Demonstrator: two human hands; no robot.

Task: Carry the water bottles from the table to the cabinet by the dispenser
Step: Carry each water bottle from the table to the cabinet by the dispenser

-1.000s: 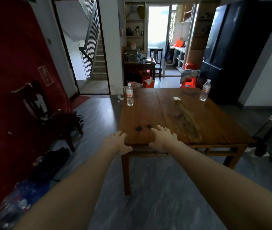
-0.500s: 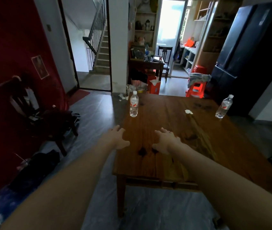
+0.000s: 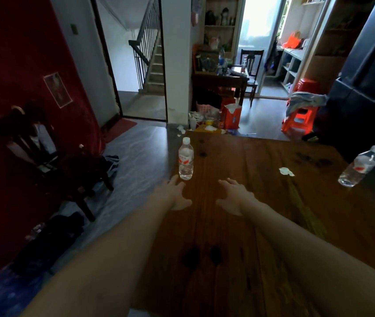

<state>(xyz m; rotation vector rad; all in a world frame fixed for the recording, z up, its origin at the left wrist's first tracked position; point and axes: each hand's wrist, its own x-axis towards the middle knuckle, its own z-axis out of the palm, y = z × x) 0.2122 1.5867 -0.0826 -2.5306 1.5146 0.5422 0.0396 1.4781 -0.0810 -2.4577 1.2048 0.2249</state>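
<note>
Head view: we reach both arms over the wooden bench (image 3: 261, 225), left hand (image 3: 174, 196) and right hand (image 3: 234, 199) each with grip spread and holding nothing. We see one water bottle (image 3: 185, 162) upright at the bench's left edge, just beyond the left fingertips. A second water bottle (image 3: 358, 166) stands at the far right edge, with a crumpled paper scrap (image 3: 285, 171) lying between the two.

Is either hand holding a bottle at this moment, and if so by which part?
Nothing is held. The left hand reaches with open fingers just short of the near bottle; the right hand hovers open above the table.
</note>
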